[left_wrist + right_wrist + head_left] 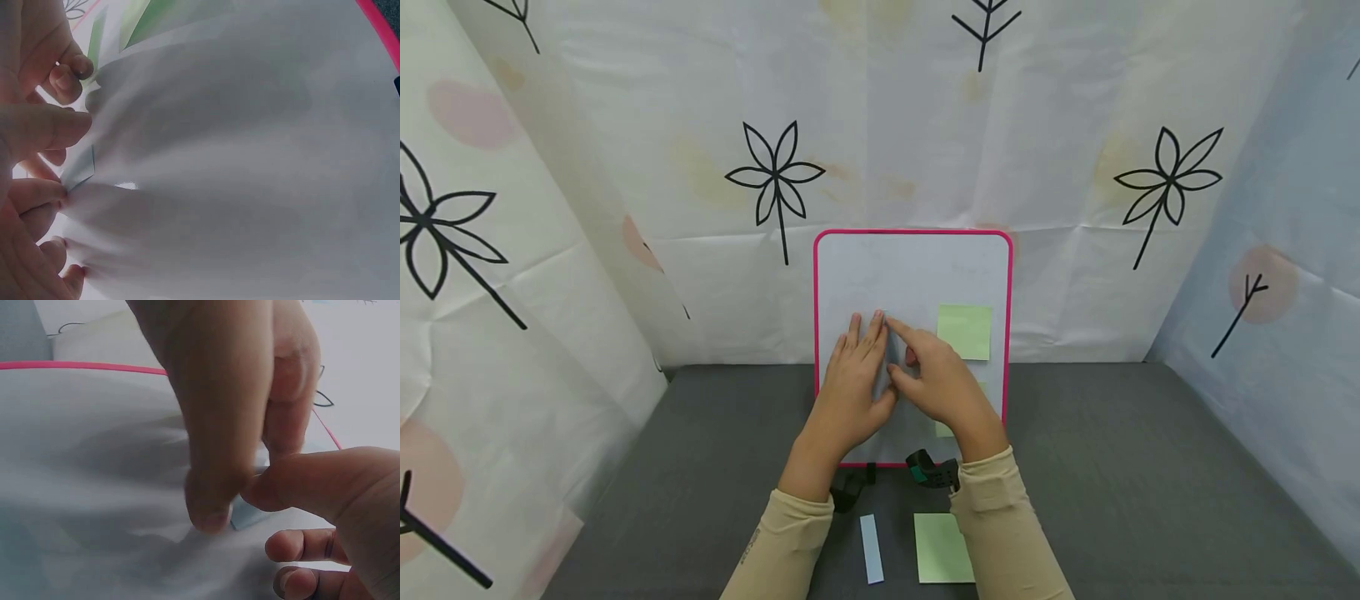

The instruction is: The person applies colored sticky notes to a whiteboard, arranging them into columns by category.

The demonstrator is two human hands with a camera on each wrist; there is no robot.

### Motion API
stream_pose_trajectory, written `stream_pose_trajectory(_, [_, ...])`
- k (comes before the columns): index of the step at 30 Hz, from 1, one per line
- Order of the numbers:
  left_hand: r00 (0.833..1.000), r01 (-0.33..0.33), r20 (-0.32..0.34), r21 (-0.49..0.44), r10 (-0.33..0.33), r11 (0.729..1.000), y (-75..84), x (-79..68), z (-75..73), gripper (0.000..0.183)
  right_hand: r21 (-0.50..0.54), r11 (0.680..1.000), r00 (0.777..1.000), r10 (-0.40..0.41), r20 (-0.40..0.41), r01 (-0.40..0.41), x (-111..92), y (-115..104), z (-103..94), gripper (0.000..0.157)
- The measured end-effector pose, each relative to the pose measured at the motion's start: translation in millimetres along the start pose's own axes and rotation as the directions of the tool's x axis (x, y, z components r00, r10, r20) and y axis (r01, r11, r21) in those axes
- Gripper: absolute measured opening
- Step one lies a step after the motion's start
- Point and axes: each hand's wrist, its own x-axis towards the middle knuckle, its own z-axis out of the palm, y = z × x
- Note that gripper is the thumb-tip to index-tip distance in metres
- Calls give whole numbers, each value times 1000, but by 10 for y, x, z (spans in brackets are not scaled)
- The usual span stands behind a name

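Observation:
My left hand (855, 379) lies against the whiteboard (880, 267) with its fingers extended, fingertips pressing near the middle. Beside it, my right hand (943, 375) touches the board with a straight index finger, its other fingers bent. In the left wrist view, a small blue piece of paper (81, 169) shows on the board at the fingertips. The right wrist view shows the same blue paper (249, 515) partly hidden behind both hands. A green sticky note (964, 332) is on the board's right side; more green paper (943, 430) below it is mostly covered by my right hand.
The pink-framed board stands upright against the patterned cloth wall (910, 167). On the dark grey table (1112, 467), near me, lie a light blue paper strip (872, 548) and a green sticky note (942, 547), its right edge beneath my right sleeve.

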Motion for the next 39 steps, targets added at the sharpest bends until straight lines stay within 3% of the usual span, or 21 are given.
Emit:
stream_pose_trajectory(8, [1000,7,1,-7,-7,1000,7,2,-14,81,14,1000,998,26,-49,-26,-53,56,-119,52])
stream_pose_trajectory(14, [999,-18,-31,-27,17,999,34,1,-43,79,12,1000,999,24,-40,-24,-104,97,-214,38])
stream_pose_trajectory(25, [999,-25,-47,-62,22,998,83,-13,-163,73,27,999,1000,21,-7,-21,-134,60,-231,33])
stream_pose_trajectory(39, [999,-10,-41,-65,8,998,74,-39,-195,74,35,998,996,51,78,-54,-147,8,-186,33])
